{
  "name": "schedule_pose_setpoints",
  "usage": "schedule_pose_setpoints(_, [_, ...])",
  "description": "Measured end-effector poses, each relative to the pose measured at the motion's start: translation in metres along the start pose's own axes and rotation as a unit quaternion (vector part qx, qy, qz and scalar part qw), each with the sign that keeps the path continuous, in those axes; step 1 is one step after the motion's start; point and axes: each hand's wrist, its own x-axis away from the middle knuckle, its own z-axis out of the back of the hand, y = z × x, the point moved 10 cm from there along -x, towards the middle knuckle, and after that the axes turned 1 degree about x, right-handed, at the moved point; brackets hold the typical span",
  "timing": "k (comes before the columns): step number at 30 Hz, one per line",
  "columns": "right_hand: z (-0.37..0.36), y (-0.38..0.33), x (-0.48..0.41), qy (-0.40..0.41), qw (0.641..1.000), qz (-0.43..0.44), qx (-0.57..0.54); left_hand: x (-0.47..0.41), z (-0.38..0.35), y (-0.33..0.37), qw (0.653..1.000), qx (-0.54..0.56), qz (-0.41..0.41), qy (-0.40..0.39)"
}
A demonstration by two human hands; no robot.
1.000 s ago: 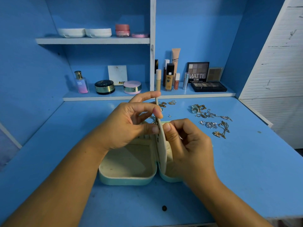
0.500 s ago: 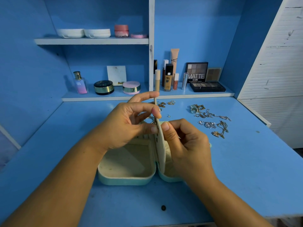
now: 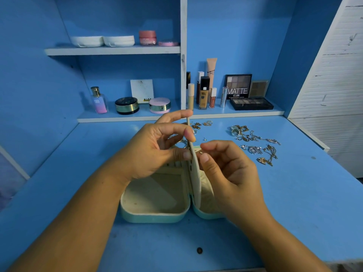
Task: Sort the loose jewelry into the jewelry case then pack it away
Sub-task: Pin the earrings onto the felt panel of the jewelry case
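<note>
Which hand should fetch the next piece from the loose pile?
Right hand, once its stud is placed: the jewelry pile lies on its side, while the left hand grips the divider panel upright.

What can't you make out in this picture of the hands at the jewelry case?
All in the head view:
The right half of the jewelry case: hidden by the right hand and the upright divider panel.
The tiny metal piece between the right fingertips: too small to name.
The rings behind the left hand: partly covered by its fingers.
The tangled chains: too small to count.
</note>
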Motion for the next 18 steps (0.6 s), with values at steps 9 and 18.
schedule_pose_setpoints(9, [-0.001,-0.005,0.000,0.005,0.992,0.048,0.116,0.000,-0.001,0.001,1.000,-0.004,0.000,0.003])
schedule_pose_setpoints(18, [-0.002,-0.022,0.001,0.030,0.952,0.128,0.277,0.000,0.000,0.000,1.000,-0.011,-0.006,0.000])
